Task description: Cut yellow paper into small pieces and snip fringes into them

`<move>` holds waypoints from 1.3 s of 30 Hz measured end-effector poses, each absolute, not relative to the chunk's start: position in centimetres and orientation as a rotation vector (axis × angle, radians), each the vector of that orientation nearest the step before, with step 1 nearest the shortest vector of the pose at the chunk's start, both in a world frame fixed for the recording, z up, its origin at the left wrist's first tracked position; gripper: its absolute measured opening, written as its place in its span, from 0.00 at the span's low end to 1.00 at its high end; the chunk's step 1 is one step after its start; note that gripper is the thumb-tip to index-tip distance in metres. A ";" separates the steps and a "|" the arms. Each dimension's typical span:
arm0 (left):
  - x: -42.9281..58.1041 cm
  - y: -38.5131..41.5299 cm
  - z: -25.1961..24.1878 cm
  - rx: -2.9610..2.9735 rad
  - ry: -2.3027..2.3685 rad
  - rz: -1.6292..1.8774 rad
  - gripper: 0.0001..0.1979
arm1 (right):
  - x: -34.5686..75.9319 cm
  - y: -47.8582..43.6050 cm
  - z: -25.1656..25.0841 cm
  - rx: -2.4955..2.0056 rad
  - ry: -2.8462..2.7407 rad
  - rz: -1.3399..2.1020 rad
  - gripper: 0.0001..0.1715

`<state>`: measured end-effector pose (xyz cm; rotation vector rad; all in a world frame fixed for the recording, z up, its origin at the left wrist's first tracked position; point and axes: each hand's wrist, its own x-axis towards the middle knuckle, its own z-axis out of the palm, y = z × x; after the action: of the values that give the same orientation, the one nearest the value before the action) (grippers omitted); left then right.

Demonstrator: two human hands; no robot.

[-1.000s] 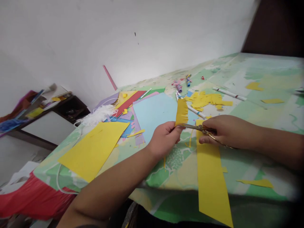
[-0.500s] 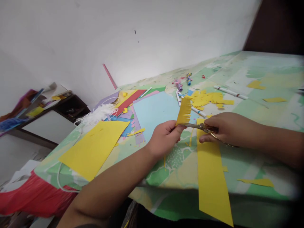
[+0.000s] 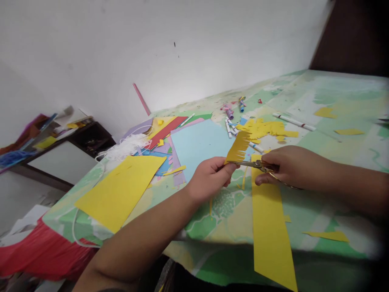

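Between the fingers of my left hand [image 3: 211, 178] is the lower end of a yellow paper strip [image 3: 238, 147], its right edge cut into a fringe. My right hand [image 3: 288, 164] grips a pair of scissors [image 3: 258, 164] with gold-coloured handles. The blades lie across the strip's lower part, close to my left fingertips, and look nearly closed. Under my right hand a long yellow paper piece [image 3: 270, 231] hangs over the table's front edge. Behind the strip lies a heap of fringed yellow paper [image 3: 263, 129].
Left on the patterned tablecloth [image 3: 219, 227] are a yellow sheet [image 3: 121, 190], a tangle of white string [image 3: 133, 142] and a light blue sheet [image 3: 200, 146]. A marker [image 3: 294, 121] and small paper-wrapped rolls [image 3: 228, 111] lie further back. A shelf unit [image 3: 69, 162] stands left of the table.
The fringed strip now leans further to the right, its cut tabs spread more. The scissors stay at its lower part, and both hands have barely shifted.
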<state>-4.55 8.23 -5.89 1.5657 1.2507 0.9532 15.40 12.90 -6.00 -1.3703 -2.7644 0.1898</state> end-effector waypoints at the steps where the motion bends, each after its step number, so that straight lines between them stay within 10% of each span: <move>1: -4.6 8.2 -5.9 1.554 1.236 0.954 0.09 | 15.4 12.9 -6.0 -1.366 -2.767 0.212 0.27; 39: -4.2 8.4 -6.2 1.511 1.333 1.075 0.13 | 15.2 13.0 -6.7 -1.368 -2.708 0.244 0.28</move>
<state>-4.24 8.38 -6.24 1.5113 1.3328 1.0751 15.24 12.98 -6.68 -1.3683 -2.7080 0.2438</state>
